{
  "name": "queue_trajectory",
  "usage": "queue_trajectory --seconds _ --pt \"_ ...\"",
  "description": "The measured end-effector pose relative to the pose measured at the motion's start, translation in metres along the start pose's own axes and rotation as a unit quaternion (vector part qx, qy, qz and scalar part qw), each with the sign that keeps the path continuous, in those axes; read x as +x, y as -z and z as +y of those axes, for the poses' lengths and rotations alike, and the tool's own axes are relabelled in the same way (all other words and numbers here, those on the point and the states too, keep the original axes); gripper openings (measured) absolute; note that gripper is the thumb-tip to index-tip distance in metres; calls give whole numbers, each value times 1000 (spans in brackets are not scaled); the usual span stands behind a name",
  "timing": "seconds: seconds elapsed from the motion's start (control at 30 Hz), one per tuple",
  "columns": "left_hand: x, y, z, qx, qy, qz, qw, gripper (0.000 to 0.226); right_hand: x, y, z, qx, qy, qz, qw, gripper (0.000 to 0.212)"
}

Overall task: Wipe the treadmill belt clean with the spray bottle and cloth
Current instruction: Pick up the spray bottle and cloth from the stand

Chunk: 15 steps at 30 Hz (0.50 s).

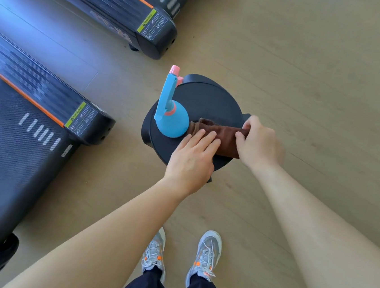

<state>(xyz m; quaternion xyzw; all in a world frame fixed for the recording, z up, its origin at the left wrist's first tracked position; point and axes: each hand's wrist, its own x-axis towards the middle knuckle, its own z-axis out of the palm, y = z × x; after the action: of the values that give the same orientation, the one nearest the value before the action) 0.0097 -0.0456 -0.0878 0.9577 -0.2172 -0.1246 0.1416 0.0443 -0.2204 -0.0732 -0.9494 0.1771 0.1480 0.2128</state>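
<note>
A blue spray bottle [169, 114] with a pink nozzle stands upright on a round black stool [210, 101]. Beside it on the stool lies a folded brown cloth [226, 138]. My left hand [193, 158] rests flat on the cloth's left part with straight fingers. My right hand [259, 144] pinches the cloth's right end between thumb and fingers. The near treadmill's black belt [6, 166] stretches along the left of the view.
A second treadmill [128, 3] lies at the top left, parallel to the near one, with a strip of floor between them. Light wooden floor [320, 75] surrounds the stool. My two feet in grey sneakers [181, 258] stand just behind the stool.
</note>
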Motion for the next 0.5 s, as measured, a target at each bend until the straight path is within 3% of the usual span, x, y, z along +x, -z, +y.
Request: queue_trajectory --seconds 0.1,0.2,0.3,0.43,0.5 --pt "14 -1 -9 -72 18 -41 996 50 -6 -6 0 -10 97 19 995 41" --pt "4 7 -20 -110 8 -43 993 52 -9 -13 2 -90 253 -90 959 75" --pt "-33 15 -36 -98 17 0 995 43 -9 -27 2 -171 259 -146 939 85" --pt "-64 33 -62 -177 208 58 960 21 -8 -46 -15 -245 256 -85 931 87" --pt "-55 44 -72 -238 285 114 922 29 -11 -56 -21 -266 252 -33 930 81"
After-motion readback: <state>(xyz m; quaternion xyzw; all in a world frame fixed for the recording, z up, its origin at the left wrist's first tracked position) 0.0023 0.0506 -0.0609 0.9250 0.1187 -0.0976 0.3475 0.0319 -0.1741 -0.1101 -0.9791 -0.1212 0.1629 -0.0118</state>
